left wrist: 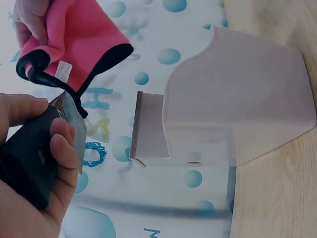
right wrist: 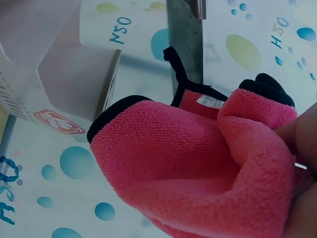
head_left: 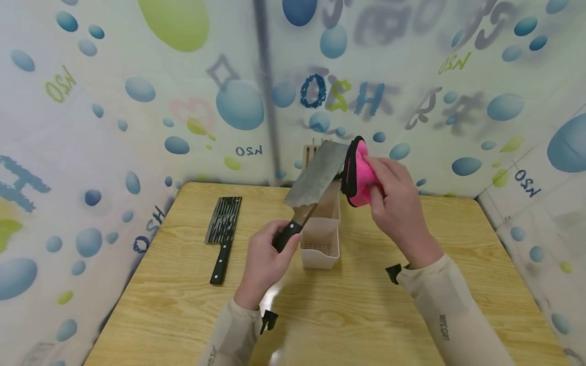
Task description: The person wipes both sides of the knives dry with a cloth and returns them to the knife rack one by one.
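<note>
Cleaver (head_left: 312,187) in left hand (head_left: 269,258), blade (head_left: 319,170) near right hand's (head_left: 399,206) pink cloth (head_left: 363,178)

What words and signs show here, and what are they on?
"OSH": wall, big, likely backwards H2O.
"OSN": wall, smaller.
"#": wall, grey.
"Lets": right sleeve; the rest is blurred.
Too small or blurred: white label on pink cloth, red logo on holder, left sleeve, other grey writing.

Both sleeved forearms (head_left: 458,315) stretch toward the far edge of the table (head_left: 348,325). The left hand (head_left: 269,256) curls its fingers in a grip; the right hand (head_left: 399,206), nearer that edge, pinches.
</note>
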`<state>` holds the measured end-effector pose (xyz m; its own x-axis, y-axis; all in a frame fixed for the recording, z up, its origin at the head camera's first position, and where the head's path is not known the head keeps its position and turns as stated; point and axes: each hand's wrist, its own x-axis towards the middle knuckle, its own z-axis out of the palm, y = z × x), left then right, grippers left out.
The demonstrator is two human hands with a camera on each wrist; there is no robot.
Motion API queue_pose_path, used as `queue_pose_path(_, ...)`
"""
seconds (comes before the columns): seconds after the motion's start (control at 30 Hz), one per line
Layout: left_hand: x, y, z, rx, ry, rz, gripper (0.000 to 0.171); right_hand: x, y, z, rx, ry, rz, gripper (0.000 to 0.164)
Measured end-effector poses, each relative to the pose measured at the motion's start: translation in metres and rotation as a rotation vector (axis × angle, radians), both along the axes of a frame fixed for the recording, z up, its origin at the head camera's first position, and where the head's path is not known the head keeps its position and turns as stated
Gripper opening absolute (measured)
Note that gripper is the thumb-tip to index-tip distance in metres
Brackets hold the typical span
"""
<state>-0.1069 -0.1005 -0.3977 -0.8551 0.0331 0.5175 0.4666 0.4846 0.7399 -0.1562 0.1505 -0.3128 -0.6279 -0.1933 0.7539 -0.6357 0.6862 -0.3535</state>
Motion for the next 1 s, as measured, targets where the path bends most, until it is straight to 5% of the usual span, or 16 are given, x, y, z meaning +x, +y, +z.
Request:
queue_pose_path(0.3, -0.001, 0.0, -0.004, -0.035, 0.106, 0.024, 0.027, -0.011, -0.005, -0.009, 0.131, 0.016, 0.015, 0.038)
queue_pose_path(1.0, 0.005, -0.004, -0.009, -0.05, 0.137, -0.004, 0.033, -0.02, -0.022, -0.029, 0.224, -0.08, 0.058, 0.041)
